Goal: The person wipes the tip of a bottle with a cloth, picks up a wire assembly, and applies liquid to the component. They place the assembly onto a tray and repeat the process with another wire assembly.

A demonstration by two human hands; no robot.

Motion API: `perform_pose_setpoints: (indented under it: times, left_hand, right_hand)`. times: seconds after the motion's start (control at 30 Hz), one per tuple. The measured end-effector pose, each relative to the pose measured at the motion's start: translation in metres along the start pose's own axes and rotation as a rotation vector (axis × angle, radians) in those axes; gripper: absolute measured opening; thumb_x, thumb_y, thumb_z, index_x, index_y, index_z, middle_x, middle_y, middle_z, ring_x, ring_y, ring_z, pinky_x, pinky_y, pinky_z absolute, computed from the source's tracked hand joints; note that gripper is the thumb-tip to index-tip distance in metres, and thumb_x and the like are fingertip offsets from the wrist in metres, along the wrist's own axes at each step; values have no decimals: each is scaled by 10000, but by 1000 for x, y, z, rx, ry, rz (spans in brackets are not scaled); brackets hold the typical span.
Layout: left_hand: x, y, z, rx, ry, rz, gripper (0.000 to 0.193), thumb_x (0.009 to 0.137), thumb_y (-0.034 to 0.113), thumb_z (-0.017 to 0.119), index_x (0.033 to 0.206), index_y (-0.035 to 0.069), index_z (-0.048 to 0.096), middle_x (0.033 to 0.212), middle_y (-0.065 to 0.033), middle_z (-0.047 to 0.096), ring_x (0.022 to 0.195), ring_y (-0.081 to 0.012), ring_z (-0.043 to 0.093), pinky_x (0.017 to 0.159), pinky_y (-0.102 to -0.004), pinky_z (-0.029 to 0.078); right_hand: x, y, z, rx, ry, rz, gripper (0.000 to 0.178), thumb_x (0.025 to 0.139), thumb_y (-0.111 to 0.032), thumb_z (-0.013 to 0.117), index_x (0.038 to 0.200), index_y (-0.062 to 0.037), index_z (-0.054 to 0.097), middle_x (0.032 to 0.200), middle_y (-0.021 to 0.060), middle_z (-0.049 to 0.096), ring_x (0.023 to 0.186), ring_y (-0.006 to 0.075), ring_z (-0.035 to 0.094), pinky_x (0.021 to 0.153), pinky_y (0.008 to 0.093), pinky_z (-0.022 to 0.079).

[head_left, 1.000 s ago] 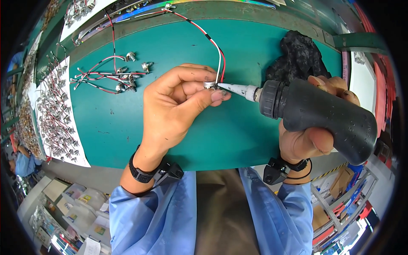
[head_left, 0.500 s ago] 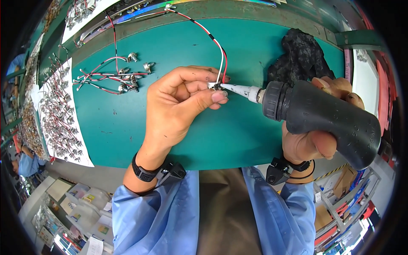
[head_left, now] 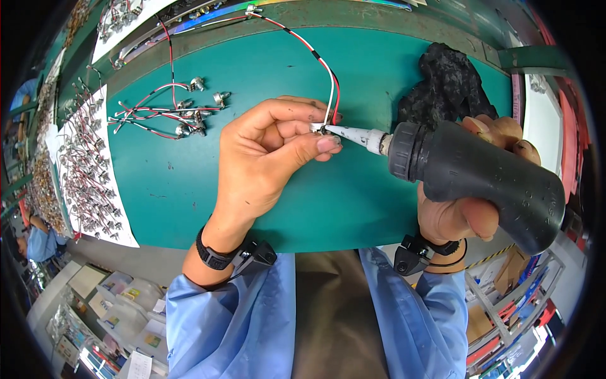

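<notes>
My left hand (head_left: pixel 255 158) pinches a small wired connector between thumb and fingers; most of the part is hidden by the fingertips. Its white and red wires (head_left: pixel 328 63) arch up and away to a metal connector (head_left: pixel 254 10) at the bench's far edge. In my right hand (head_left: pixel 439 211) lies a black squeeze bottle (head_left: pixel 492 170), gripped round its body and tilted on its side. The bottle's white tapered nozzle (head_left: pixel 358 136) points left, its tip at dark material on the pinched part. Whether anything flows from it I cannot tell.
Several metal connectors with red and white wires (head_left: pixel 183 114) lie on the green mat (head_left: pixel 303 221) to the left. Beyond them, a white sheet (head_left: pixel 129 230) bears rows of similar parts. A crumpled black cloth (head_left: pixel 445 88) rests at the far right. Green metal edging (head_left: pixel 353 16) borders the back.
The pinched part and its wires have shifted very slightly to the right. The bottle has barely moved, and its nozzle tip stays at the part. Both grips are the same.
</notes>
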State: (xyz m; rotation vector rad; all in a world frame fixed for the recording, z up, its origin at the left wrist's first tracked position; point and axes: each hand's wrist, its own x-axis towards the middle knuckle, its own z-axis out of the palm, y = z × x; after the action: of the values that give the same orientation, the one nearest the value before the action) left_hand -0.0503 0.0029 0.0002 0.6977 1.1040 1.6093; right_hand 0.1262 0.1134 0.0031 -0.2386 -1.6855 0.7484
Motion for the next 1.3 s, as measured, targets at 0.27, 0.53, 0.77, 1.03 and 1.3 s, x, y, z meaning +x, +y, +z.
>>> perform_pose_setpoints:
  times: [0.27,0.53,0.77,1.03,1.3]
  left_hand:
    - [0,0,-1,4,4,0,206,755,-117,599,952,-71,564,980,-140,597,795,-172,630,679,-253,539]
    - [0,1,0,1,7,-3,214,759,-116,596,964,-70,560,944,-139,610,791,-175,634,683,-257,540]
    - [1,0,-1,-35,-11,2,219,769,-107,590,981,-67,553,918,-140,621,786,-183,639,691,-262,539]
    - [1,-1,-2,-47,-16,-1,222,774,-96,591,990,-67,550,937,-157,627,783,-189,642,703,-270,541]
    - [2,3,-2,-21,-42,-44,228,792,-86,566,1018,-72,546,998,-205,611,829,-235,643,720,-288,544]
  right_hand:
    - [4,-6,0,0,-28,73,736,742,-578,569,1251,-82,378,1059,151,532,939,207,536,786,268,479]
    - [2,-1,1,42,6,16,760,725,-602,567,1245,-80,381,1022,134,525,920,204,536,770,268,482]
    - [9,-1,0,206,-57,30,770,721,-615,559,1231,-65,385,1000,129,526,898,205,541,760,268,477]
    - [8,-4,5,129,-1,20,774,726,-620,548,1222,-49,384,993,133,540,881,200,542,756,266,467]
    - [7,0,4,205,10,23,765,737,-601,559,1215,-30,387,981,140,558,903,201,532,779,280,458]
